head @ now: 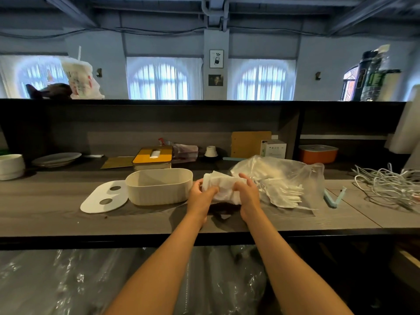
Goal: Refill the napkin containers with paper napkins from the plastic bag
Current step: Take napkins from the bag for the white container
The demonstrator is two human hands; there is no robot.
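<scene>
Head view shows both hands gripping one stack of paper napkins [223, 188] just right of the open cream napkin container [159, 189]: left hand [201, 196] curled round its left end, right hand [246, 193] round its right end. Right of the container lies the plastic bag [286, 176]; the container's white lid [102, 198] lies at its left.
</scene>
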